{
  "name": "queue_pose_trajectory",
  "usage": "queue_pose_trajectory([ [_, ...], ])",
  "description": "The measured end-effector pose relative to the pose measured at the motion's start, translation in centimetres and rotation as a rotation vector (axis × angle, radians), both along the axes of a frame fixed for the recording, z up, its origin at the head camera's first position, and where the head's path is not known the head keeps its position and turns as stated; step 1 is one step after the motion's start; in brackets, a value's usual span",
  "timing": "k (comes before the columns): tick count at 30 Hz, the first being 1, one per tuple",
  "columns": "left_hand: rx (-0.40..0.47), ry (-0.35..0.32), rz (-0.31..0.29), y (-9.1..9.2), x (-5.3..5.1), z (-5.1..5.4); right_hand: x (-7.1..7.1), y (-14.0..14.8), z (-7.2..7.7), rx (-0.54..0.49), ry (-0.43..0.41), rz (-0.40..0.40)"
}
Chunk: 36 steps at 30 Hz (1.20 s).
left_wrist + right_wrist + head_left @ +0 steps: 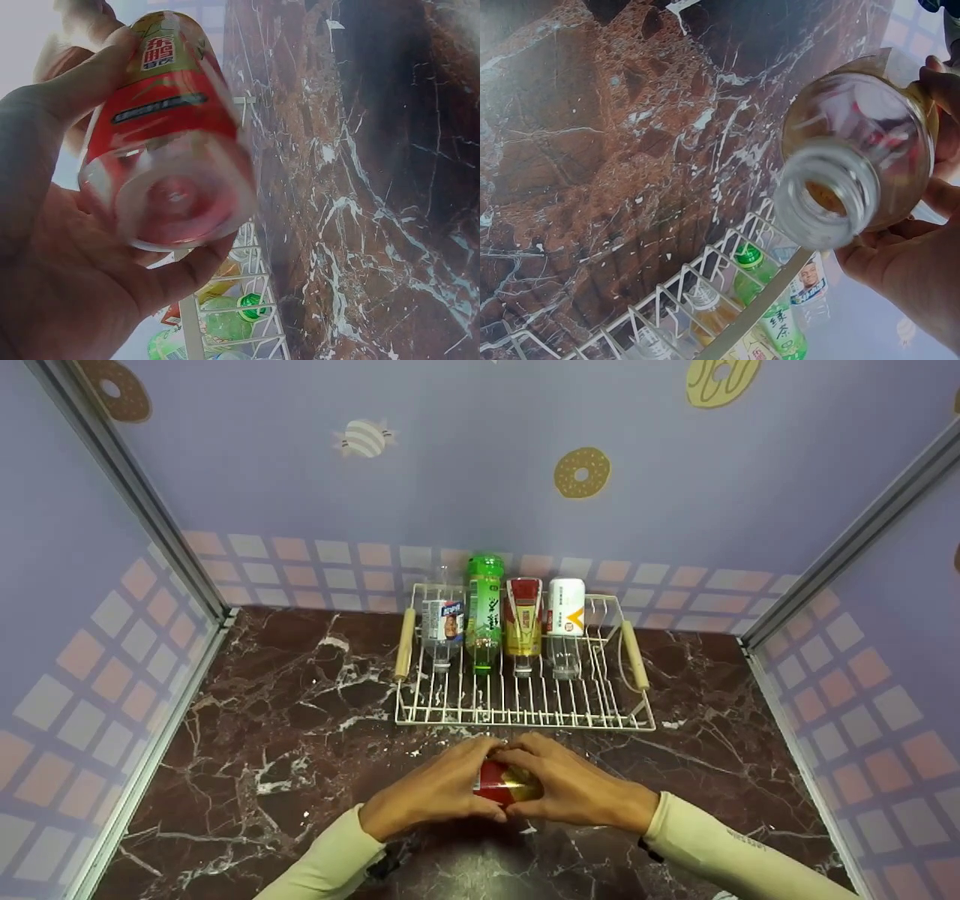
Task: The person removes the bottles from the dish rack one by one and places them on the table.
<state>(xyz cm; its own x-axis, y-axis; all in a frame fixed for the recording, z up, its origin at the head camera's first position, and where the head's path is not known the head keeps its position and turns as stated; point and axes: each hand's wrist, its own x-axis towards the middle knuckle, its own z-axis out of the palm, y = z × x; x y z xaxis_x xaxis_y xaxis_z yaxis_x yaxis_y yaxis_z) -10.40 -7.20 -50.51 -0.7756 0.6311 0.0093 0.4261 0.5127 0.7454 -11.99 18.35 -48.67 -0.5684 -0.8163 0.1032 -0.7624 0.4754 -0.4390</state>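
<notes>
A plastic bottle (510, 786) with a red and gold label is held between both hands, above the table in front of the rack. My left hand (442, 784) grips it near its base; the left wrist view shows the clear bottom of the bottle (180, 195) facing that camera. From the other side my right hand (577, 787) grips it, fingers and thumb curled round the label. In the right wrist view the neck of the bottle (829, 195) is uncapped.
Beyond the hands stands a white wire rack (525, 727) with wooden handles. In it, necks toward me, are a clear bottle (444, 622), a green bottle (484, 611), a red-and-yellow bottle (523, 619) and a white-labelled bottle (567, 611). Walls (480, 495) enclose the marbled table (285, 720).
</notes>
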Motion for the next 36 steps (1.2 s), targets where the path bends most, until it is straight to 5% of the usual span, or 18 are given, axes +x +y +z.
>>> queue_pose_trajectory([
  [8,0.017,0.015,-0.003,-0.6,0.1,-0.5,-0.5,0.3,0.4,-0.019,0.033,0.006],
  [21,0.011,0.050,0.132,-2.2,0.6,-0.7,-2.0,2.0,1.8,-0.135,0.006,-0.078],
  [36,0.262,0.067,0.340,-5.3,1.2,-0.8,-3.7,4.8,2.1,-0.261,-0.007,-0.203],
])
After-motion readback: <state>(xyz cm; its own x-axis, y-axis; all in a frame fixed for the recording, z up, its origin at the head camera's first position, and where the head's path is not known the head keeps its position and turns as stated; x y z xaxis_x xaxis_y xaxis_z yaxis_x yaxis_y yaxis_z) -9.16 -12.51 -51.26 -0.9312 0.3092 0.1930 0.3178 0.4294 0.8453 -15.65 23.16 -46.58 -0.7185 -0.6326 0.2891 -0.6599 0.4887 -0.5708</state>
